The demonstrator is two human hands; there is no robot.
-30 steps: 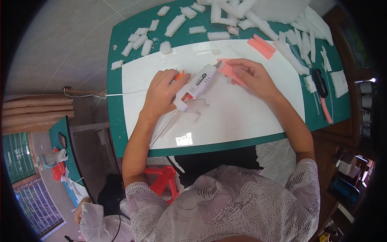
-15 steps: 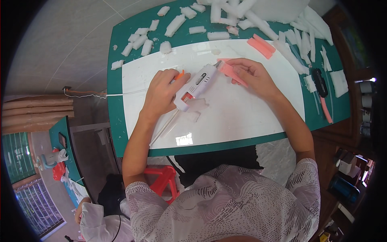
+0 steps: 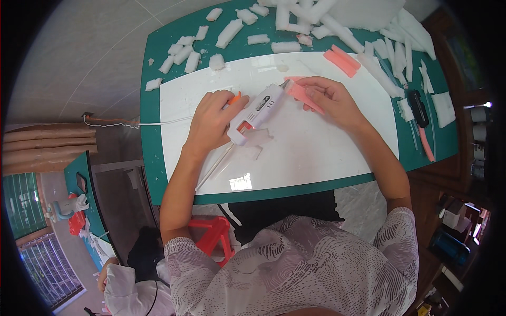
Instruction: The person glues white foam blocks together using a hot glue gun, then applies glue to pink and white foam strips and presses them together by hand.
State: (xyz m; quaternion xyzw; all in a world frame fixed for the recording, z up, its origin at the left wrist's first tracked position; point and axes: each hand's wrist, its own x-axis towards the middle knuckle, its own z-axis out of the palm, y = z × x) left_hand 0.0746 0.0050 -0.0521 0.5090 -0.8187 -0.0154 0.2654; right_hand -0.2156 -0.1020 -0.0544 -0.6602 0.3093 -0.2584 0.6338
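My left hand (image 3: 213,117) is closed round the handle of a white hot glue gun (image 3: 256,113) with an orange trigger (image 3: 235,98). A thin white glue stick (image 3: 215,167) runs out of its back end. The gun's metal nozzle points right and meets the edge of a pink strip of cloth or felt (image 3: 300,94). My right hand (image 3: 332,101) pinches that strip between thumb and fingers, just above the white board (image 3: 316,152). Part of the strip is hidden by my fingers.
White rolls of stuffing (image 3: 229,33) lie scattered along the green table's (image 3: 150,121) far side. Folded pink pieces (image 3: 341,60) rest at the board's far edge. A black-handled tool (image 3: 418,108) lies at right. A power cord (image 3: 166,121) crosses at left; another person (image 3: 134,289) sits lower left.
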